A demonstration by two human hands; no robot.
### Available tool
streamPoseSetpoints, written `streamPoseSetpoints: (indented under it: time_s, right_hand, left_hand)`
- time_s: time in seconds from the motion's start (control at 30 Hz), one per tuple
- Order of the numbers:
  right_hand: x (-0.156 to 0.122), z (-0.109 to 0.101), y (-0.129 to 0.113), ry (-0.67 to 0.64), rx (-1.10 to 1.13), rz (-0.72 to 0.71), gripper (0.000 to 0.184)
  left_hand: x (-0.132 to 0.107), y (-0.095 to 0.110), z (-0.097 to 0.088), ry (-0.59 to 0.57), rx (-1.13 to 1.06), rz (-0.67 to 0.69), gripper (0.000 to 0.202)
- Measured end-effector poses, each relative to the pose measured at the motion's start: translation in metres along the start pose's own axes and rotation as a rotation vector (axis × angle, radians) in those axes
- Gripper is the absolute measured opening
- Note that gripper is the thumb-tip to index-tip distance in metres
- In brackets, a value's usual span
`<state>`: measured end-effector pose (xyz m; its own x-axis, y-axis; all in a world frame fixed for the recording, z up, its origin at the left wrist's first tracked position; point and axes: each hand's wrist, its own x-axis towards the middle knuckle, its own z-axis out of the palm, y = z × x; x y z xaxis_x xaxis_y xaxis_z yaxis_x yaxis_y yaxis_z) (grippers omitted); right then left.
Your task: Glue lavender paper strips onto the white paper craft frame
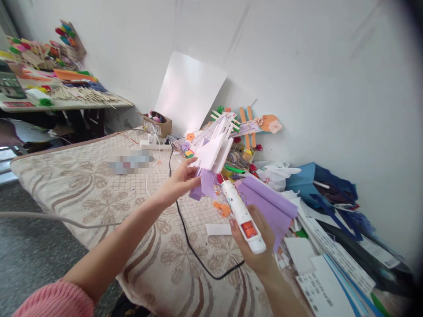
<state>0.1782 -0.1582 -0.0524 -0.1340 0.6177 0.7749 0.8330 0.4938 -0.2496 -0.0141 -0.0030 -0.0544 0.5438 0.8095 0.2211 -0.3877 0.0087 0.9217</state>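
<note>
My left hand (pixel 180 180) was pinching a white-and-purple flat-panelled craft piece (pixel 209 153), most of it poking out past the fingertips. Right hand (pixel 268 248) had its fingers curled round a chunky white plastic glue gun (pixel 236 202), nozzle (pixel 222 177) ahead of them, right by the panels.

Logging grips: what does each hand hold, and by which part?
Left hand: white-purple craft, by its lower left side. Right hand: white glue gun, around its rear half.

Cloth-covered table (pixel 82 180) | black cord (pixel 214 278) | white strip (pixel 218 229) | cardboard box (pixel 160 128)
</note>
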Motion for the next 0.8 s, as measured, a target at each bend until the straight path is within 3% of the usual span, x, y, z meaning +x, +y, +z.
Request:
streamPoseSetpoints:
  time_s: [0.43, 0.8]
  right_hand:
    - [-0.0013, 0.0009, -0.0024, -0.01, 0.021, 0.015, 0.018]
    - [-0.0017, 0.0022, -0.0037, -0.01, 0.038, 0.034, 0.015]
  left_hand:
    - [-0.0008, 0.0001, -0.0001, 0.002, 0.01, -0.011, 0.081]
    - [-0.0016, -0.0009, -0.0014, -0.005, 0.017, 0.0, 0.072]
